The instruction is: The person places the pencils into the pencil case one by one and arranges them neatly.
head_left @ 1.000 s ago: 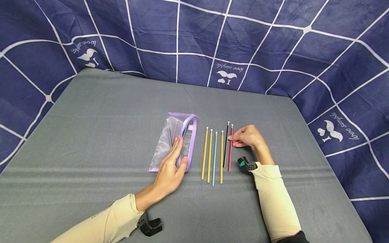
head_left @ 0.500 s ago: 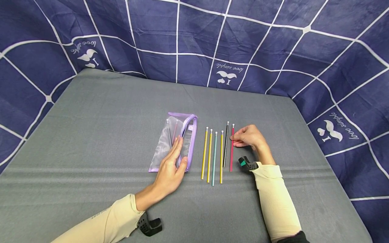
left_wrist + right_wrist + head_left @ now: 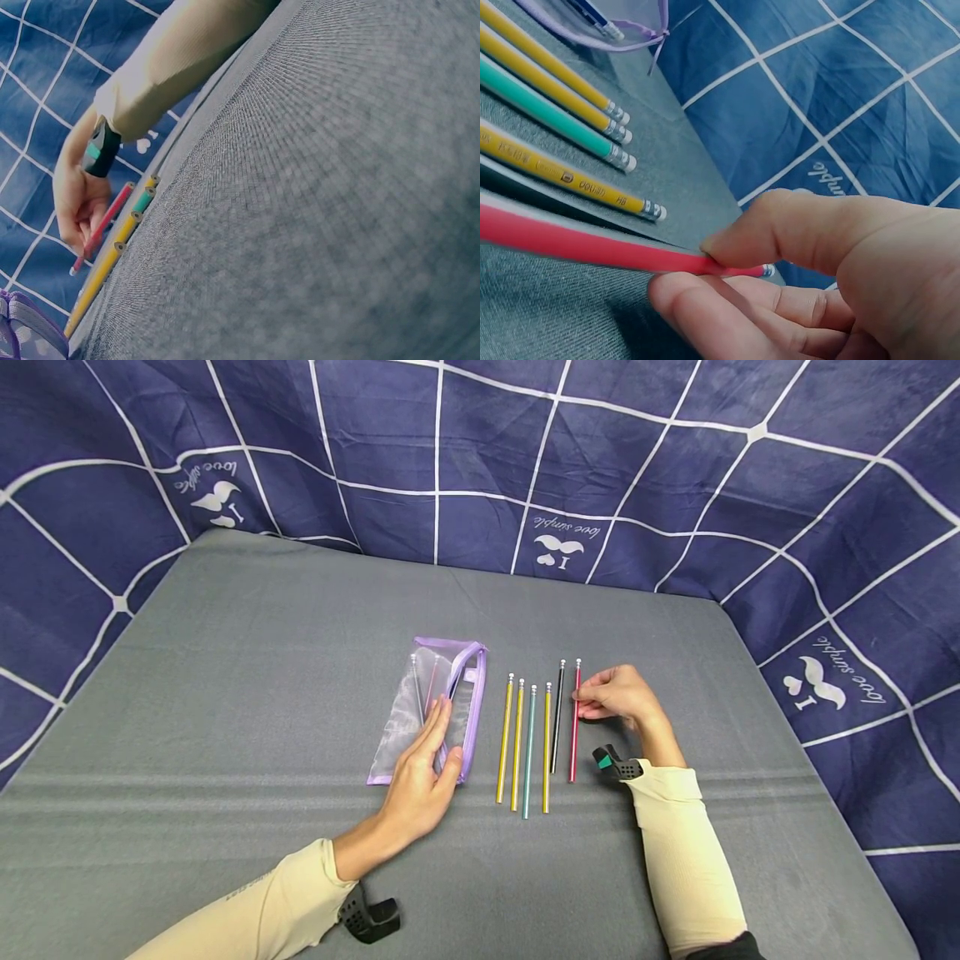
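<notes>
My right hand (image 3: pixel 621 693) pinches a red pencil (image 3: pixel 574 747) between thumb and fingers, near its eraser end. In the right wrist view the red pencil (image 3: pixel 585 244) is held just above the cloth. Flat on a purple-edged mesh pencil case (image 3: pixel 397 739) rests my left hand (image 3: pixel 420 789), its fingers straight and the zip side gaping beside them. Through the mesh a dark pencil and a red one show faintly. Between case and red pencil lie two yellow pencils (image 3: pixel 517 747), a teal pencil (image 3: pixel 529 752), another yellow pencil (image 3: pixel 547 752) and a black pencil (image 3: pixel 558 718).
A grey cloth (image 3: pixel 285 652) covers the tabletop. Behind it and along both sides hangs a navy curtain (image 3: pixel 487 452) with white grid lines. Black cameras sit at the left wrist (image 3: pixel 369 917) and right wrist (image 3: pixel 617 763).
The right hand has drawn the red pencil a little to the right, away from the black one, and lifted it slightly. The left hand and case stay put.
</notes>
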Tool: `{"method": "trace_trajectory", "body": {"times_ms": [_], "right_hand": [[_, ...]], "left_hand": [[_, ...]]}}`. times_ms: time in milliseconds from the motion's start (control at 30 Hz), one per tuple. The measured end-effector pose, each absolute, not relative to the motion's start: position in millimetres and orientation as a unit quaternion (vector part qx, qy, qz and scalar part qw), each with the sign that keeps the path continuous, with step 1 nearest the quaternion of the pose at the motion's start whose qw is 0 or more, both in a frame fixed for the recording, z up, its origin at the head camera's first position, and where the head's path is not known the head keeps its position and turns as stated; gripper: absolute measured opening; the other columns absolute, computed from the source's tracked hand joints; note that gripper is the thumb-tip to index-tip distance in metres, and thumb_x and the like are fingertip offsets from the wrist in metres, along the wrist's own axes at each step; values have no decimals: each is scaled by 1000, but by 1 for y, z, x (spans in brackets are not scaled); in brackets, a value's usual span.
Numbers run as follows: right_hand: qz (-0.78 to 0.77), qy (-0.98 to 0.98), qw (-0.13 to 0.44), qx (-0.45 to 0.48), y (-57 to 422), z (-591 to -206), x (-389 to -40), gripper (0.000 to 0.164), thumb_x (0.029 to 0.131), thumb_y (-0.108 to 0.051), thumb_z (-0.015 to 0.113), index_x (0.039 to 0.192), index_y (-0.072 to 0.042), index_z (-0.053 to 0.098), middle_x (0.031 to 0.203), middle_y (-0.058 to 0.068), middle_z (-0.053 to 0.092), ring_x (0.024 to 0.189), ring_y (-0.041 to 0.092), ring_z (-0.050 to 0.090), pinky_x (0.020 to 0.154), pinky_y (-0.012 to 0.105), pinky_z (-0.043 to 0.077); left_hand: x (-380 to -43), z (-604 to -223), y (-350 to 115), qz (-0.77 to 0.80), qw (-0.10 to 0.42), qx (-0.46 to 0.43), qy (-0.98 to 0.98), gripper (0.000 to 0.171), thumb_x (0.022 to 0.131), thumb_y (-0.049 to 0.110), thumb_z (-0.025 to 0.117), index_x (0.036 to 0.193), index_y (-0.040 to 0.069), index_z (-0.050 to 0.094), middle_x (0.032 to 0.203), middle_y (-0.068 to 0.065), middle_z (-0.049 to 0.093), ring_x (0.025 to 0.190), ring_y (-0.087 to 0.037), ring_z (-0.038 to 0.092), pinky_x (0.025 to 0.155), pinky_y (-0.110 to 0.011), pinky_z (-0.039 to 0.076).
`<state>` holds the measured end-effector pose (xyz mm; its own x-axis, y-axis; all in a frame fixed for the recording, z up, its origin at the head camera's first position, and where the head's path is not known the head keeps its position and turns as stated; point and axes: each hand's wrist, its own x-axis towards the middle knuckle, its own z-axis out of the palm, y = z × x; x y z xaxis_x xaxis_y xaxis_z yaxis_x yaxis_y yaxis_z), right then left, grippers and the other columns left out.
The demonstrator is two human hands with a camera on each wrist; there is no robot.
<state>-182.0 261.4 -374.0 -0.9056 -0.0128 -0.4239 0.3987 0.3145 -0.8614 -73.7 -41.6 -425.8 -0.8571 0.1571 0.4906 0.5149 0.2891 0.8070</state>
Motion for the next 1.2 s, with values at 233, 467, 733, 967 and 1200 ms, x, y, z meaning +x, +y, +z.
{"method": "trace_trajectory", "body": {"times_ms": [233, 467, 733, 967, 1200], "right_hand": [[-594, 777, 180, 105, 258, -372, -182, 14, 86, 11, 62, 98, 17, 59, 65, 6, 67, 57, 12, 67, 59, 23, 60], [-597, 777, 176, 97, 251, -371, -183, 16, 85, 9, 61, 99, 16, 59, 68, 6, 68, 58, 12, 68, 58, 24, 60], [-623, 758, 175, 88, 243, -375, -185, 15, 87, 8, 60, 100, 15, 59, 67, 7, 69, 59, 13, 69, 59, 24, 60], [-663, 727, 166, 73, 237, -380, -185, 12, 87, 10, 58, 98, 14, 58, 69, 8, 70, 60, 15, 70, 60, 24, 60], [-707, 689, 148, 62, 224, -382, -184, 13, 88, 13, 56, 87, 3, 64, 70, 8, 70, 59, 15, 70, 58, 24, 60]], "left_hand": [[-74, -426, -42, -556, 164, -210, -788, 58, 92, -1, 56, 146, -10, 37, 151, -27, 35, 143, -35, 31, 117, -49, 25], [-74, -427, -43, -555, 166, -212, -787, 58, 93, 0, 56, 146, -11, 37, 151, -27, 35, 142, -37, 31, 117, -49, 24], [-74, -426, -43, -559, 164, -214, -785, 58, 92, -1, 56, 146, -11, 36, 151, -28, 34, 142, -39, 30, 117, -48, 24], [-74, -426, -42, -563, 164, -218, -780, 58, 92, -2, 56, 146, -12, 36, 151, -29, 34, 141, -41, 31, 117, -50, 24], [-75, -426, -41, -561, 163, -218, -782, 59, 92, -3, 56, 146, -11, 36, 152, -26, 34, 143, -38, 30, 118, -49, 24]]}}
